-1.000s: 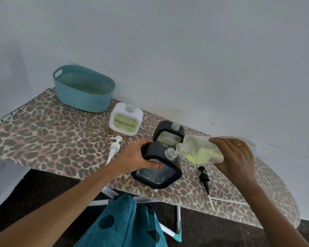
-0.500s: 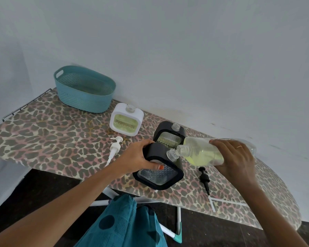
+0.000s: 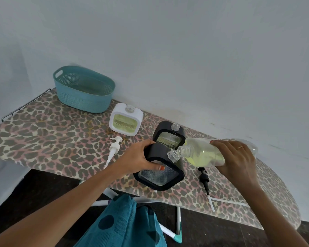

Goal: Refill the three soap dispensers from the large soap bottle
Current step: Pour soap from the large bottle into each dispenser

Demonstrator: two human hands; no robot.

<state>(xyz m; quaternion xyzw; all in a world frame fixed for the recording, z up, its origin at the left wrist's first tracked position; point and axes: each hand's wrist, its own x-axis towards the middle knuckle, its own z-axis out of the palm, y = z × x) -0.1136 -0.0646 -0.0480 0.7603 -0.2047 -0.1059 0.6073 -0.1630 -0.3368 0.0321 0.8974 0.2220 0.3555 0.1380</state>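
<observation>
My right hand grips large soap bottle, mouth toward 9 o'clock, just beside neck of black dispenser, gripped in my left hand.

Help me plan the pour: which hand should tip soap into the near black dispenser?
Right: the right hand grips the large soap bottle, mouth at the neck of the black dispenser, which the left hand holds tilted.

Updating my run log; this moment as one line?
left hand grips tilted black-framed clear dispenser | right hand tips large clear yellow-green soap bottle | mouths close, flow unclear
</observation>
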